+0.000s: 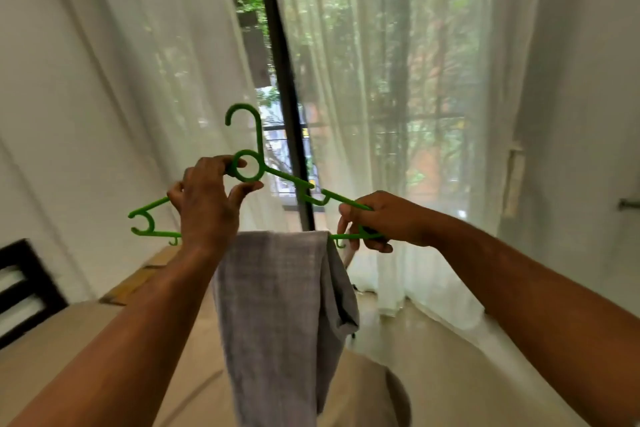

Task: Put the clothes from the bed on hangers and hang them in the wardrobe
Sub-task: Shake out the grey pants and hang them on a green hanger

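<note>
1. The left hand [204, 204] pinches the ring under the hook of the green hanger [259, 139] between fingers and thumb. It is best kept firm, as this is the balance point.
2. The right hand [377, 218] is curled round the hanger's right end. It should level the bar, which tilts down to the right.
3. The grey garment [277, 305] is draped over the lower bar, nearer the right end. Sliding it to the centre would probably stop it slipping.
4. A sheer curtain [381, 80] hangs beyond. No wardrobe is in view, so turn with the hanger held high.
</note>
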`<state>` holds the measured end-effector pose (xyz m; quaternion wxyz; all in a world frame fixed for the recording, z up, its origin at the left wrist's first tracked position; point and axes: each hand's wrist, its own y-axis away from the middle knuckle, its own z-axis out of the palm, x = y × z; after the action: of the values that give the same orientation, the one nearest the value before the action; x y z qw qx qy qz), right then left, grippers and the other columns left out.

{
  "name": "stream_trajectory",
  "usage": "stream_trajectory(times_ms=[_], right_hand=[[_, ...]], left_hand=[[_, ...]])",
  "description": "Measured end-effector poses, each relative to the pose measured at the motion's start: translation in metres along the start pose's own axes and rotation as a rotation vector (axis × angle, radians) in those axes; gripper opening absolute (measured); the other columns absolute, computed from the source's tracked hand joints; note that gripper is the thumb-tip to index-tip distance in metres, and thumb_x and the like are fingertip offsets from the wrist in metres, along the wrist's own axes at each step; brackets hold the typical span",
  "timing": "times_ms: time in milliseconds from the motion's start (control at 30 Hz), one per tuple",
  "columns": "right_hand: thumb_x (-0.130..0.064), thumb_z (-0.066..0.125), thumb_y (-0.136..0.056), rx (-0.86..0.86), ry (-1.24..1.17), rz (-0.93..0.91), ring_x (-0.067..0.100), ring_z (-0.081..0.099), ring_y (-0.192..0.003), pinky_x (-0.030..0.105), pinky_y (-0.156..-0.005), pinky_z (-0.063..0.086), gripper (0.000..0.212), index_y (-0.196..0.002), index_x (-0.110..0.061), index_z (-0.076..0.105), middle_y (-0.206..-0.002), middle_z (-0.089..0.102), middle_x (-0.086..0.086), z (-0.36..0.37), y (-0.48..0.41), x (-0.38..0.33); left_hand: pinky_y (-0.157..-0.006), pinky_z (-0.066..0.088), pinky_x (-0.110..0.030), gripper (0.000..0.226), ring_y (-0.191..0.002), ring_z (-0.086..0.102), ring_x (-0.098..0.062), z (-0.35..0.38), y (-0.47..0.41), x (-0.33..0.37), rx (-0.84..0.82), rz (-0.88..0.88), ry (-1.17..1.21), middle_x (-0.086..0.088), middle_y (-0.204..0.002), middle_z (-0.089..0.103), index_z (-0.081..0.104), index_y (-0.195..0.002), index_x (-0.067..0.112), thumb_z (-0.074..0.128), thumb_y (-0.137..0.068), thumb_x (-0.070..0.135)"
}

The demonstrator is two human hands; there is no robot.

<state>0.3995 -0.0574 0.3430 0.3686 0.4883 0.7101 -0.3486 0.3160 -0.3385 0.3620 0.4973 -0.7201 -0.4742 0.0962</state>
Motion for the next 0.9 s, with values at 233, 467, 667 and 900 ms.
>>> stream_trajectory(times_ms=[233,467,667,900], right_hand=[[-0.043,0.054,-0.102,0.219,-0.021,0.051,0.019,0.048,-0.049,0.027,-0.045,0.038,0.043,-0.103,-0.004,0.071,-0.077,0.069,0.016,-0.073,0.034,0.032],[-0.025,0.077,-0.089,0.364,0.195,0.073,0.010,0.056,-0.051,0.021,-0.048,0.045,0.017,-0.103,-0.016,0.072,-0.073,0.072,0.008,-0.162,0.062,0.052],[-0.021,0.073,-0.093,0.548,0.220,0.069,0.010,0.055,-0.049,0.023,-0.047,0.045,0.008,-0.100,-0.017,0.071,-0.070,0.071,0.009,-0.240,0.075,0.063],[-0.046,0.058,-0.099,0.744,0.196,0.079,0.020,0.051,-0.047,0.027,-0.045,0.040,0.036,-0.096,-0.012,0.070,-0.071,0.070,0.017,-0.315,0.072,0.096]], left_hand=[[-0.094,0.037,-0.048,0.043,-0.107,0.056,-0.031,0.091,-0.035,0.073,-0.013,0.094,0.075,-0.007,-0.113,0.062,0.060,-0.122,0.018,0.070,-0.088,0.042],[-0.088,0.041,-0.047,0.046,-0.108,0.058,-0.031,0.181,-0.084,0.156,-0.017,0.215,0.040,-0.005,-0.116,0.063,0.062,-0.124,0.019,0.067,-0.088,0.047],[-0.091,0.038,-0.049,0.048,-0.118,0.053,-0.030,0.263,-0.130,0.236,0.000,0.239,0.073,-0.003,-0.124,0.061,0.058,-0.132,0.024,0.064,-0.091,0.048],[-0.097,0.030,-0.049,0.043,-0.124,0.049,-0.027,0.363,-0.170,0.302,-0.043,0.319,0.210,-0.001,-0.126,0.061,0.057,-0.131,0.026,0.062,-0.094,0.046]])
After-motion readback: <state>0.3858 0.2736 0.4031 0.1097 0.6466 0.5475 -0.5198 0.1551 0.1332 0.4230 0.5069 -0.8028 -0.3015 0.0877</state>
